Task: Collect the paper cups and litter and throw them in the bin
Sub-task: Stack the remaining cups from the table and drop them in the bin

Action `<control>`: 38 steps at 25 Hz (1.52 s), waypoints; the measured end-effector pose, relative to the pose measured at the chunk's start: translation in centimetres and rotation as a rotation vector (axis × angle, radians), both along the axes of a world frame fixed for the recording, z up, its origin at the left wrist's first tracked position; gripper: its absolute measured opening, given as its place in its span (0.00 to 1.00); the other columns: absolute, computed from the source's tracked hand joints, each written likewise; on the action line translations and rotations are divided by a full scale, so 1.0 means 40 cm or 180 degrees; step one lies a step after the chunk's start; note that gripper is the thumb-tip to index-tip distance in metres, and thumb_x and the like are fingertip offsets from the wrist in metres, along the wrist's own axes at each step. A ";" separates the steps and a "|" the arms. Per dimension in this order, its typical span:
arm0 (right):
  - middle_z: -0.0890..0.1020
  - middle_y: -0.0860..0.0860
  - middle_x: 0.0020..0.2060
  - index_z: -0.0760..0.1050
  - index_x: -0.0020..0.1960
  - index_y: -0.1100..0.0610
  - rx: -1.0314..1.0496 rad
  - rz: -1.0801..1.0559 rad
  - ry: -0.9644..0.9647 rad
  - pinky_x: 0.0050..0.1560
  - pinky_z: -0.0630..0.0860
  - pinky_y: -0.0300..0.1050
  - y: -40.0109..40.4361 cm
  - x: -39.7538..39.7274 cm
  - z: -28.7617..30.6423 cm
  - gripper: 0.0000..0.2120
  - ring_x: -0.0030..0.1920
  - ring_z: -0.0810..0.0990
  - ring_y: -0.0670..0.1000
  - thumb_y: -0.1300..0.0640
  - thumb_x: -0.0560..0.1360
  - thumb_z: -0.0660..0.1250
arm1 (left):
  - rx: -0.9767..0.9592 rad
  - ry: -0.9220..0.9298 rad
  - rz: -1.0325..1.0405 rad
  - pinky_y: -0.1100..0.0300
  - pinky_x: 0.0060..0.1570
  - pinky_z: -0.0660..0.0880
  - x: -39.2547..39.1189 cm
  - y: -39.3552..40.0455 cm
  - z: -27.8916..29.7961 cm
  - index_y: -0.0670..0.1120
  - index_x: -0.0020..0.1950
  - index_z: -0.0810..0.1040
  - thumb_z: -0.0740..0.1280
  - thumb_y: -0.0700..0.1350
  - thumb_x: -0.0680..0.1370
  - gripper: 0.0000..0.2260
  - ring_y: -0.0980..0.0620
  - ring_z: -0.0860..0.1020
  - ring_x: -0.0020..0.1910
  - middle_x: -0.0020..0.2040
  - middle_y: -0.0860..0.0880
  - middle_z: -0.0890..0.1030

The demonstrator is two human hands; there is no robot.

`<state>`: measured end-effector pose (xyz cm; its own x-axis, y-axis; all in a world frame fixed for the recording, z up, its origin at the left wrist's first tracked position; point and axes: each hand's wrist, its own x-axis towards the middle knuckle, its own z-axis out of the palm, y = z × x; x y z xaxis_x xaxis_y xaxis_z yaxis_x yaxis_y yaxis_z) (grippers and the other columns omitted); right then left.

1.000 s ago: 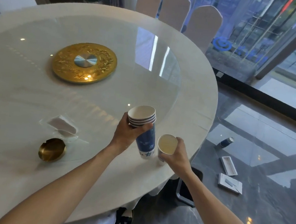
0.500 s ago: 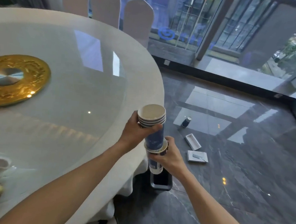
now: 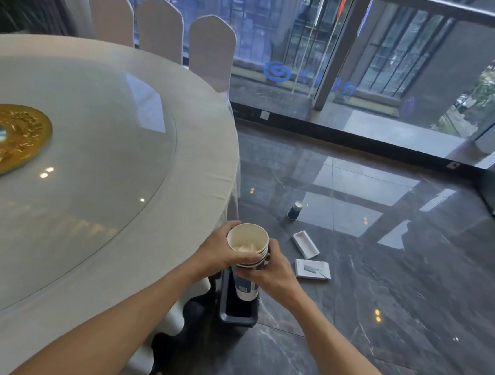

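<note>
No word or number can be read. The window glass (image 3: 283,54) carries a blue spiral logo (image 3: 277,72) with blurred blue characters beside it. The cup stack (image 3: 246,284) shows a small printed patch, too small to make out.

Below the stacked cups (image 3: 247,257), the dark bin (image 3: 239,310) stands on the floor just beside the tabletop (image 3: 117,205) edge, which blocks the left of the frame. Right of the bin, a can (image 3: 294,210) and two flat boxes (image 3: 309,255) litter centre frame; the lower right floor lies open.
</note>
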<state>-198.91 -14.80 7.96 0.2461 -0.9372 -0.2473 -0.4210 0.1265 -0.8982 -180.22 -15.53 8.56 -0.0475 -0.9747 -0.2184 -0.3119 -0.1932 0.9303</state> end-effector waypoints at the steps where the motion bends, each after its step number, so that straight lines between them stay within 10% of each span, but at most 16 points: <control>1: 0.85 0.41 0.51 0.71 0.63 0.43 0.0019 0.0042 -0.0025 0.52 0.83 0.43 0.000 -0.022 0.002 0.36 0.51 0.84 0.39 0.45 0.60 0.84 | 0.0009 -0.0032 0.0017 0.65 0.52 0.80 -0.023 0.001 -0.005 0.55 0.68 0.75 0.84 0.61 0.57 0.42 0.59 0.82 0.56 0.58 0.57 0.83; 7: 0.84 0.44 0.57 0.74 0.66 0.49 0.0553 0.0238 -0.0306 0.48 0.81 0.36 -0.026 -0.119 -0.024 0.27 0.50 0.83 0.36 0.63 0.70 0.74 | 0.0126 -0.0251 0.0432 0.58 0.52 0.82 -0.108 0.011 -0.086 0.58 0.63 0.76 0.85 0.62 0.56 0.39 0.58 0.82 0.54 0.55 0.57 0.83; 16: 0.86 0.56 0.53 0.78 0.64 0.56 0.2004 -0.0764 -0.0671 0.49 0.81 0.49 -0.120 -0.116 -0.204 0.13 0.48 0.86 0.52 0.51 0.83 0.65 | 0.0687 -0.0190 0.0113 0.55 0.59 0.79 -0.127 -0.071 -0.297 0.61 0.66 0.74 0.85 0.61 0.57 0.40 0.57 0.81 0.58 0.58 0.57 0.83; 24: 0.85 0.62 0.52 0.81 0.59 0.64 0.2343 -0.1089 0.0184 0.34 0.82 0.41 -0.248 -0.083 -0.491 0.11 0.42 0.84 0.52 0.66 0.79 0.65 | 0.1859 0.0188 0.0674 0.58 0.57 0.78 -0.154 -0.129 -0.581 0.50 0.70 0.76 0.79 0.52 0.69 0.31 0.52 0.81 0.60 0.62 0.49 0.80; 27: 0.85 0.63 0.51 0.81 0.60 0.64 0.2354 -0.0887 0.0445 0.41 0.86 0.49 -0.287 -0.075 -0.648 0.12 0.43 0.84 0.54 0.67 0.79 0.64 | 0.2256 0.0085 0.1207 0.59 0.52 0.78 -0.148 -0.153 -0.723 0.52 0.59 0.83 0.71 0.43 0.79 0.10 0.51 0.82 0.57 0.57 0.50 0.85; 34: 0.85 0.54 0.53 0.79 0.65 0.56 0.2222 -0.0022 0.1230 0.57 0.82 0.55 -0.339 -0.067 -1.024 0.15 0.54 0.83 0.55 0.61 0.79 0.64 | 0.2809 0.0118 0.1506 0.43 0.62 0.80 -0.158 -0.175 -1.055 0.46 0.69 0.79 0.70 0.40 0.81 0.16 0.47 0.81 0.61 0.62 0.47 0.83; 38: 0.85 0.53 0.50 0.80 0.60 0.55 0.2378 0.0136 0.1477 0.54 0.82 0.53 -0.342 -0.071 -1.157 0.14 0.51 0.83 0.54 0.62 0.76 0.65 | 0.3045 -0.0117 0.1433 0.45 0.57 0.82 -0.193 -0.165 -1.179 0.53 0.53 0.81 0.69 0.39 0.78 0.09 0.47 0.82 0.54 0.52 0.49 0.84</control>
<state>-201.75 -28.49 -38.33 -0.0004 -0.4826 -0.8758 -0.7408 0.5885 -0.3239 -187.92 -22.15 -38.61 0.2978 -0.3221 -0.8987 -0.0540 -0.9455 0.3210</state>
